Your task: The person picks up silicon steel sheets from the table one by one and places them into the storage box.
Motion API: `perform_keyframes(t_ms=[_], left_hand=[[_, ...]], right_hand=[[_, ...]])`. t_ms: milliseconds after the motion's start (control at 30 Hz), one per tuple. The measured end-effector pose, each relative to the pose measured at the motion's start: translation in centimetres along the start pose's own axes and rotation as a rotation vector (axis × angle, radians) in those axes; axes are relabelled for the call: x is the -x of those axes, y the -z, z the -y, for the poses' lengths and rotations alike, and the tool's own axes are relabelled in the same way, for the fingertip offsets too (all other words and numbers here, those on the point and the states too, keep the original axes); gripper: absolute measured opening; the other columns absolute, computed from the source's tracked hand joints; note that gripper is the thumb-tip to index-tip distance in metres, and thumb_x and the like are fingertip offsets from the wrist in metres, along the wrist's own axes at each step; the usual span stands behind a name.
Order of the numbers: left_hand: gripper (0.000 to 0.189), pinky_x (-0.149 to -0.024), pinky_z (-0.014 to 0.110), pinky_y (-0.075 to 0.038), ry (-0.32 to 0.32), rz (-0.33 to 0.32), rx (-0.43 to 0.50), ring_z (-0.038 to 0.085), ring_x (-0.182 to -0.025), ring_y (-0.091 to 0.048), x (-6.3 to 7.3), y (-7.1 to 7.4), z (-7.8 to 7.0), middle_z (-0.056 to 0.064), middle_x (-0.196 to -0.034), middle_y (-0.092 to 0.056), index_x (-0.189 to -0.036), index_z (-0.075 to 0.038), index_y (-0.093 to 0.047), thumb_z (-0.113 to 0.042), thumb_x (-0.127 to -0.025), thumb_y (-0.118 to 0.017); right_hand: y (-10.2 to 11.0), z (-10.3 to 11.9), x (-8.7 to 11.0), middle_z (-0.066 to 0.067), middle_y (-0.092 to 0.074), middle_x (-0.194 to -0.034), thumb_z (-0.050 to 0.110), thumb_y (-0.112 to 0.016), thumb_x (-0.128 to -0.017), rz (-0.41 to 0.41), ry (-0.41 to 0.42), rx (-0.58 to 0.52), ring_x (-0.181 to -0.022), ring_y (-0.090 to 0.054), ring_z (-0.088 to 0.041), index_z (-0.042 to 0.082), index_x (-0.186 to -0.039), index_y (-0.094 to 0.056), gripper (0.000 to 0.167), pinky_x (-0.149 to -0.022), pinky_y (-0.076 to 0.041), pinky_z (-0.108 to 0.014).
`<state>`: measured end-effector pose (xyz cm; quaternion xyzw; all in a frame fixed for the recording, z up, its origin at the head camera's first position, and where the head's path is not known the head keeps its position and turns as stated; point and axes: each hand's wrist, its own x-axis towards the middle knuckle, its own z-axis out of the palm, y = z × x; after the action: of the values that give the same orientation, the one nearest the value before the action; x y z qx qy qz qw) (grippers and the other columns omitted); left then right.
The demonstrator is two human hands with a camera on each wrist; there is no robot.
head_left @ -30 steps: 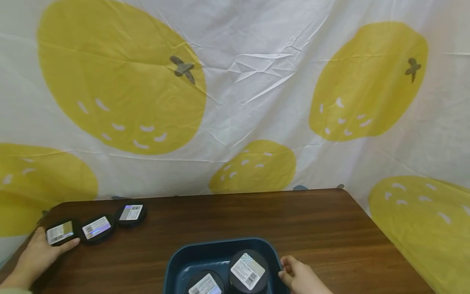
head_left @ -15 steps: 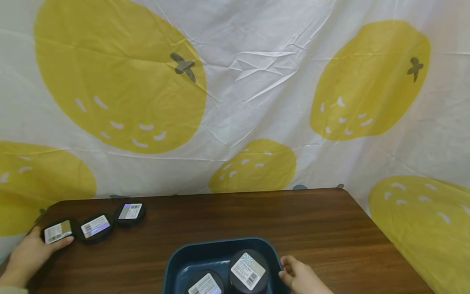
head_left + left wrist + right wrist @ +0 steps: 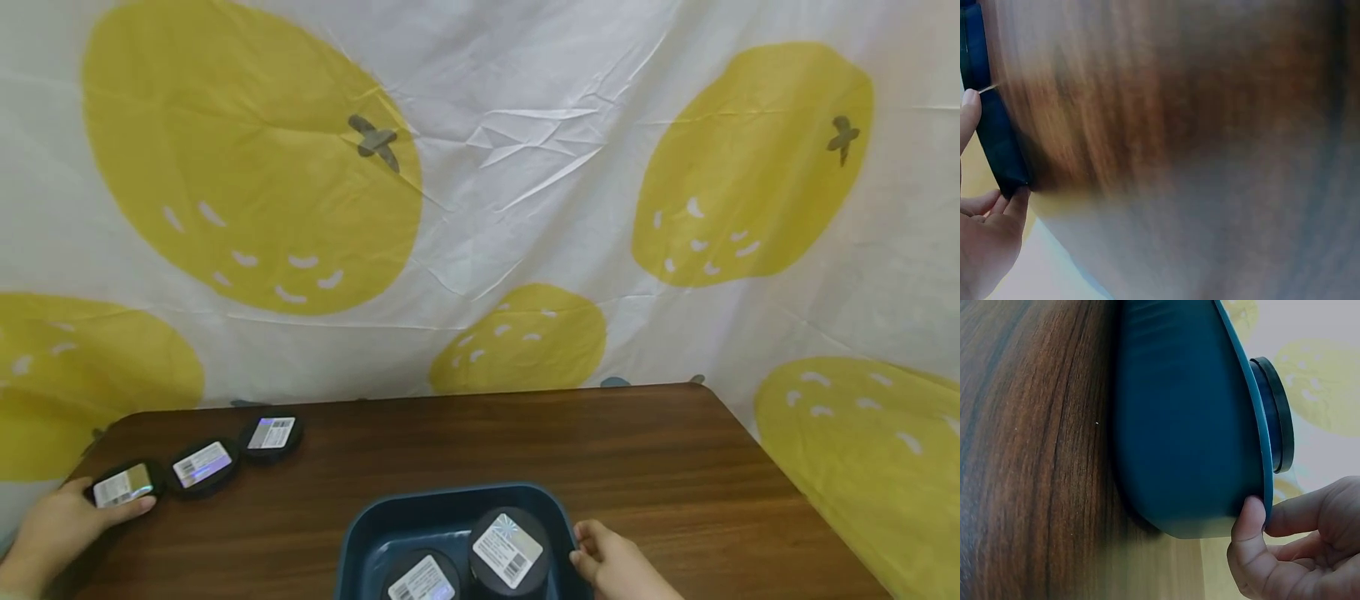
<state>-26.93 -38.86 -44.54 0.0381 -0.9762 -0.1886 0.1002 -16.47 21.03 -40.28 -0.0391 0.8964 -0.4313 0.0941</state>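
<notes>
L hand on leftmost blk tub; R hand on blue tray.

L fingers + thumb pinch that tub, which sits betw. them at far L of table, label up; thumb along near side, fingers at outer L edge. Mid. tub just beside it, third tub next along twd. back edge, both w/ labels up. R fingers pinch tray's rim on its R side, one tip on outer wall. In tray: R-hand-side tub near R wall, plus lower tub to its L, partly cut off by frame. Wh. cloth w/ yellow fruit print hangs behind.
</notes>
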Motion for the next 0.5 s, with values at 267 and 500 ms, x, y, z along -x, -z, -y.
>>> perform_keyframes(t_ms=[267, 500], left_hand=[[0.097, -0.062, 0.053, -0.045, 0.031, 0.072, -0.035, 0.046, -0.07, -0.055, 0.9, 0.3, -0.2, 0.039, -0.081, -0.053, -0.098, 0.031, -0.043, -0.06, -0.073, -0.068], [0.098, -0.068, 0.058, -0.045, 0.117, 0.031, -0.007, 0.056, -0.081, -0.052, 1.6, 0.1, 0.2, 0.044, -0.09, -0.051, -0.102, 0.03, -0.042, -0.058, -0.07, -0.071]], right_hand=[[-0.1, -0.2, -0.1, -0.018, -0.061, -0.092, 0.004, -0.058, -0.088, -0.01, 0.025, 0.023, -0.07, -0.057, -0.024, -0.014, -0.11, -0.05, 0.03, -0.06, -0.051, -0.037], [-0.1, -0.3, -0.2, -0.019, -0.061, -0.092, 0.005, -0.059, -0.088, -0.017, 0.021, 0.023, -0.07, -0.058, -0.024, -0.014, -0.111, -0.05, 0.031, -0.061, -0.051, -0.037]])
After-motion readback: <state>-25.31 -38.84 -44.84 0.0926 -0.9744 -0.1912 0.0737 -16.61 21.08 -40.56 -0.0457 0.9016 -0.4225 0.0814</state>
